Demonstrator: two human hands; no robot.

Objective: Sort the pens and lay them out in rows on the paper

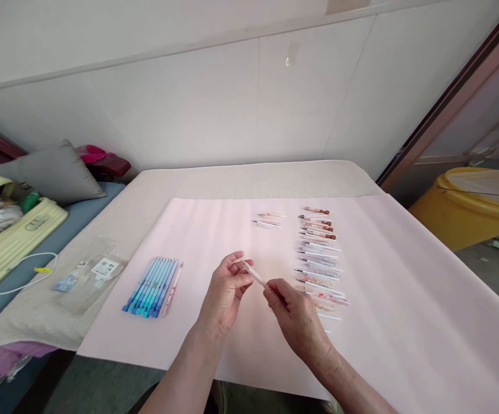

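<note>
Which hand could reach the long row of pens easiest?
Right, probably. The right hand sits beside that row of pens; the left hand is nearer the blue pens. Both hold one pen.

**Bright, flat light with a wide-lens bend**

The light is bright, soft and even, and no lamp is in view. The opening on the right (482, 132) looks pale and washed out. The pink sheet (214, 230) on the desk (249, 175) carries faint upright bands of sheen, without hard glare. Shadows under the left hand (225, 290) and right hand (294, 316) are weak (barely a smudge). Straight lines bow toward the edges, the corners are soft, and the small pens (320, 259) lack fine detail.
</note>
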